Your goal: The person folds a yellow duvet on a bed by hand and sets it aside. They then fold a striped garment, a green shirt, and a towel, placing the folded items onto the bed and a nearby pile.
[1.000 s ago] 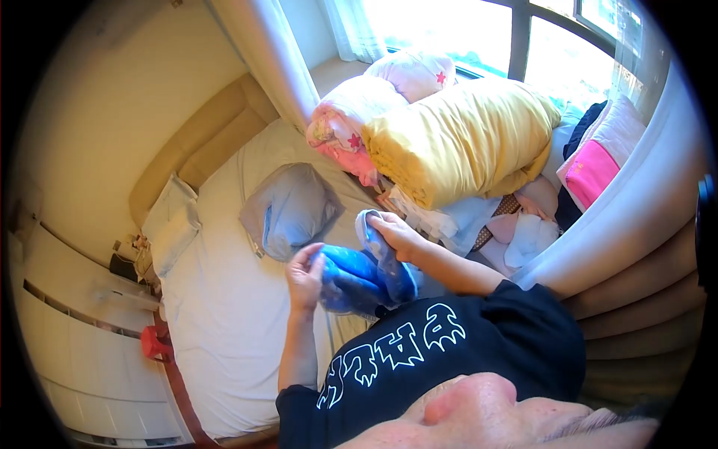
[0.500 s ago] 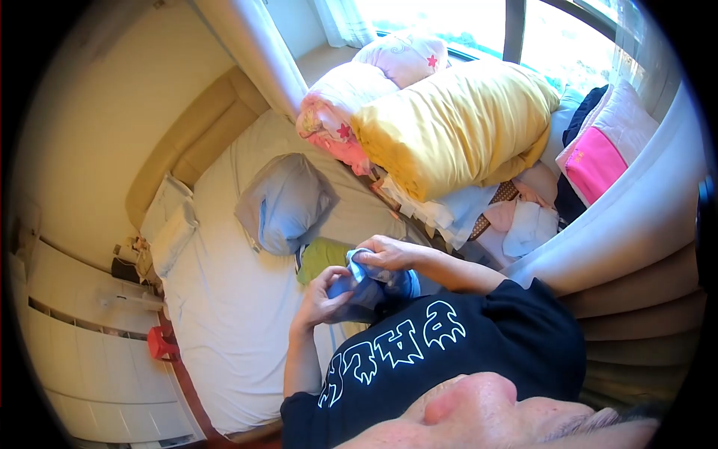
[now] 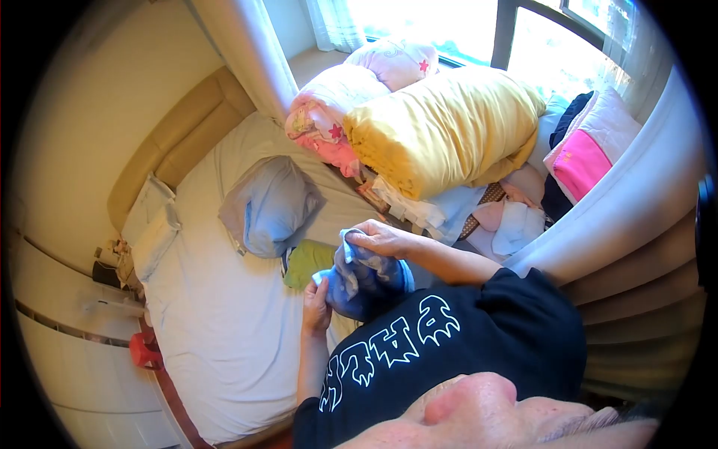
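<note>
My left hand [image 3: 317, 305] pinches a light-blue edge of a blue patterned garment [image 3: 362, 278]. My right hand [image 3: 378, 238] grips another part of the same edge, farther up and to the right. Between the two hands the cloth hangs in folds in front of my dark shirt. What kind of garment it is, I cannot make out. Just beyond it on the bed lies a folded green cloth [image 3: 310, 263] with a dark and white edge. Behind that sits a rounded grey and blue fabric bundle [image 3: 275, 208].
The bed [image 3: 217, 337] has a white sheet and a tan headboard [image 3: 179, 138]. By the window are a rolled yellow quilt [image 3: 445, 127], pink bedding [image 3: 336, 101] and several loose clothes. A curtain [image 3: 606, 217] hangs close on my right. A red object [image 3: 145, 349] is at the bed's left edge.
My hands have moved apart, my left one a little down and left. The blue garment is spread wider between them. The view has shifted slightly.
</note>
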{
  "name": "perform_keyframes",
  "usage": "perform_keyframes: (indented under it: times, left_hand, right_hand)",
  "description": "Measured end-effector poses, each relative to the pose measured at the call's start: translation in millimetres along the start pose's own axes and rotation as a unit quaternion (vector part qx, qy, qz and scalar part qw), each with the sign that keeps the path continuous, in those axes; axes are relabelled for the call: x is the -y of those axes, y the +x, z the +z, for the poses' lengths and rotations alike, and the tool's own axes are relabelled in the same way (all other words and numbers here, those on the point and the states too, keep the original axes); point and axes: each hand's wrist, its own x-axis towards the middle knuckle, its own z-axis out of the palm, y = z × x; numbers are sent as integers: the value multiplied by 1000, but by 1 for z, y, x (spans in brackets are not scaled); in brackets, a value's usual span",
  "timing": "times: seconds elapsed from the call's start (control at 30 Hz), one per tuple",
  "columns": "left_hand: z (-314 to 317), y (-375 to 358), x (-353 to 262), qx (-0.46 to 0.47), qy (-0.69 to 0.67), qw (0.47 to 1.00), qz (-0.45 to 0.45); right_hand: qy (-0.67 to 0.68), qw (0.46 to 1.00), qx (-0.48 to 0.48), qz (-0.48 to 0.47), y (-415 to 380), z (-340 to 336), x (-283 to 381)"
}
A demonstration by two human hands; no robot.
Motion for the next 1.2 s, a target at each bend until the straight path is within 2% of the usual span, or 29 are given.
perform_keyframes:
  times: [0.03, 0.07, 0.1, 0.13, 0.17, 0.2, 0.23, 0.3, 0.33, 0.37, 0.4, 0.43, 0.5, 0.57, 0.63, 0.67, 0.77, 0.8, 0.87, 0.9, 0.93, 0.97, 1.07, 1.1, 1.13, 1.17, 1.2]
  left_hand:
    - [-4, 7, 8, -5, -11, 1000, 6]
    - [-8, 14, 9, -2, -14, 1000, 6]
    - [-13, 20, 9, -55, 14, 997, 61]
    - [-17, 25, 5, -107, 42, 987, 115]
    - [-19, 30, -4, -177, 54, 967, 174]
    - [-16, 27, -20, -193, 20, 963, 189]
    - [-12, 21, -37, -210, -13, 956, 204]
    - [-11, 22, -46, -218, -24, 948, 229]
    - [-13, 25, -43, -192, 5, 957, 219]
    - [-16, 27, -38, -164, 34, 964, 206]
    - [-11, 32, -30, -157, 74, 965, 199]
    - [-14, 38, -17, -118, 101, 976, 154]
    - [12, 40, -8, -37, 151, 978, 136]
    - [35, 37, -1, -7, 123, 985, 124]
    - [39, 36, 3, -12, 111, 985, 130]
    - [34, 35, 7, -11, 98, 989, 106]
    - [32, 32, 10, -10, 73, 995, 68]
    - [29, 33, 12, 1, 67, 996, 59]
    - [40, 29, 7, -5, 62, 997, 44]
    - [40, 29, 9, -5, 62, 997, 44]
    - [37, 29, 12, -6, 61, 997, 38]
    - [34, 28, 14, -6, 59, 998, 32]
    - [28, 24, 16, 7, 116, 992, 53]
    - [28, 23, 15, 6, 117, 992, 52]
    - [27, 21, 14, 3, 111, 992, 60]
    - [27, 20, 13, 0, 105, 992, 69]
    - [28, 19, 10, -2, 113, 991, 78]
  right_hand:
    - [-3, 1000, -2, 1, 3, 0, -2]
    - [-72, 997, -40, -7, 9, -2, -7]
    - [-141, 987, -78, -16, 15, -7, -15]
    - [-201, 964, -133, -114, 25, -18, -32]
    - [-267, 909, -243, -208, 39, -34, -57]
    - [-107, 949, -268, -125, 45, -53, -69]
    - [56, 957, -282, -40, 42, -61, -61]
    - [208, 932, -295, -37, 24, -58, -34]
    - [198, 929, -309, -42, 25, -52, -29]
    - [173, 940, -279, -93, 33, -49, -40]
    - [115, 950, -276, -86, 27, -30, -26]
    - [58, 957, -273, -78, 20, -7, -15]
    - [-115, 948, -216, -206, 30, 19, -49]
    - [-254, 931, -180, -189, 22, 48, -55]
    - [-235, 947, -162, -151, 15, 52, -48]
    - [-215, 960, -139, -113, 12, 53, -44]
    - [-227, 965, -100, -82, 2, 54, -29]
    - [-334, 897, -151, -246, 9, 55, -51]
    - [-319, 898, -129, -273, 11, 54, -73]
    - [-274, 947, -73, -151, 4, 55, -52]
    - [-239, 970, -30, -20, -2, 55, -29]
    - [-238, 971, -30, -20, -2, 53, -35]
    - [-279, 940, -8, -198, 3, 42, -67]
    - [-277, 940, -8, -198, 0, 39, -62]
    - [-172, 977, 64, -111, -6, 32, -46]
    - [-64, 989, 134, -21, -12, 26, -31]
    - [-3, 987, 158, -2, -16, 21, -19]
